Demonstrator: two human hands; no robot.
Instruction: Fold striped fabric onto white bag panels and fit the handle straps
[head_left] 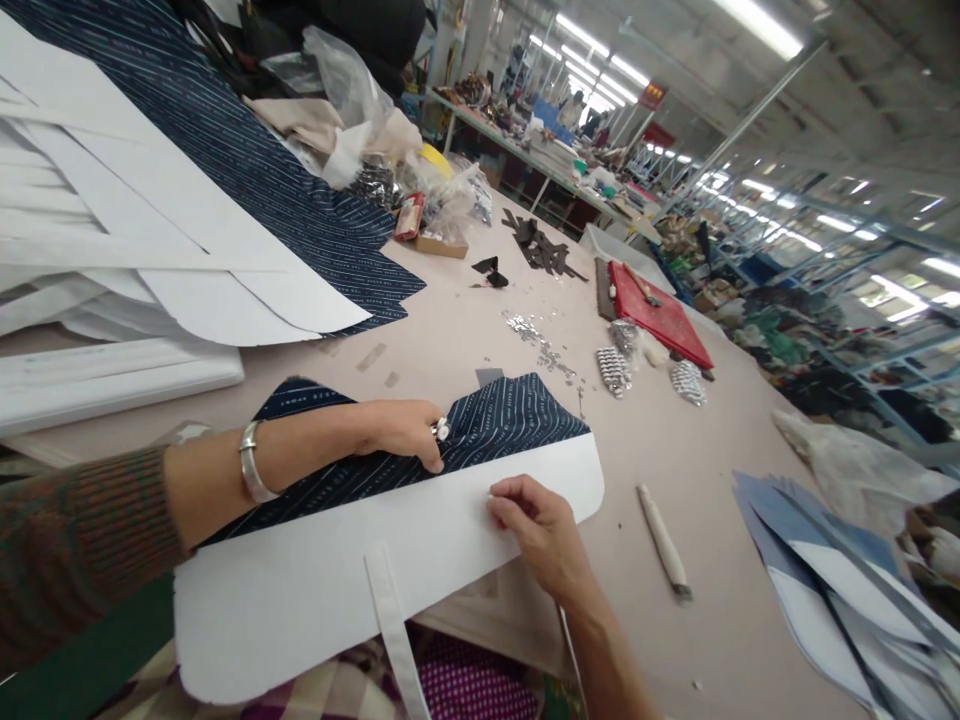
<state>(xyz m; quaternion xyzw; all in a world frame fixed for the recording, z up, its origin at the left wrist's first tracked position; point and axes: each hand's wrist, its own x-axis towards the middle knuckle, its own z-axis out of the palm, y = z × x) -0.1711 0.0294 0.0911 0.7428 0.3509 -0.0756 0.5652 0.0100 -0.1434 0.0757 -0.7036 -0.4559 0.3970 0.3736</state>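
Observation:
A white panel (330, 580) with rounded corners lies across the table's front edge, joined along its far side to navy patterned fabric (517, 415). My left hand (409, 432), wearing a ring, is closed on the fabric, which bunches beside it; the fingertips are partly hidden. Over the right part of the panel, my right hand (536, 525) has thumb and forefinger pinched together. A tiny pale spot shows at their tips, too small to name. Between the hands and my lap, a narrow white strip (390, 620) hangs over the panel's near edge.
White panels on navy fabric (262, 180) are stacked at left. A pale-handled tool (664, 545) lies right of the panel. Beyond are small metal pieces (544, 345), dark strips (540, 250) and a red slab (660, 315). Blue-and-white pieces (832, 580) lie at right.

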